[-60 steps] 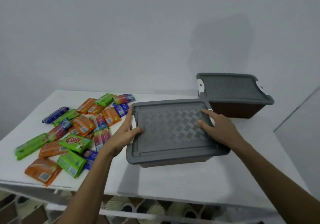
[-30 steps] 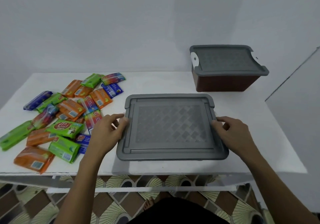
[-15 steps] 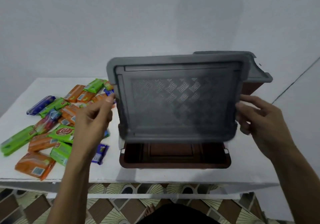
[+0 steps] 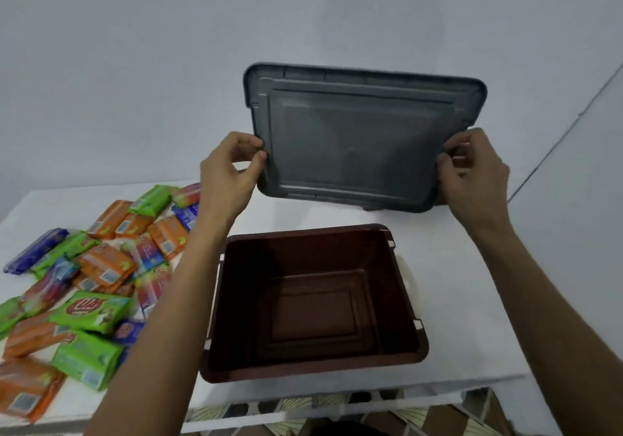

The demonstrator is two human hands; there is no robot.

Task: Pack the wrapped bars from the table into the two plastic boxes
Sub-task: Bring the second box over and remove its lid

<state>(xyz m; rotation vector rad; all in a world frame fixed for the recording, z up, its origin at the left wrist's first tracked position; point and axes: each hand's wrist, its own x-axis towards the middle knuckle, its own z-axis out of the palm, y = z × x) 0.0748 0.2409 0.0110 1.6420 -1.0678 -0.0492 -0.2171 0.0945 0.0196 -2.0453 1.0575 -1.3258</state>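
Observation:
A brown plastic box (image 4: pixel 232 300) stands open and empty near the table's front edge. Its grey lid (image 4: pixel 357 138) is held up in the air behind it, underside facing me. My left hand (image 4: pixel 229 169) pinches the lid's left edge and my right hand (image 4: pixel 475 169) grips its right edge. Several wrapped bars (image 4: pixel 97 310) in orange, green, blue and multicoloured wrappers lie in a loose pile on the left of the table. The second box is almost wholly hidden behind the raised lid and my right hand.
The white table (image 4: pixel 465 304) ends in a front edge just below the open box, with a patterned floor (image 4: pixel 438 415) beneath. A plain grey wall (image 4: pixel 168 64) rises behind the table. Bare tabletop lies right of the open box.
Both hands gripped the lid's sides, lifted it off the near box and raised it away from me, tipping it so its underside now shows. The box stands open.

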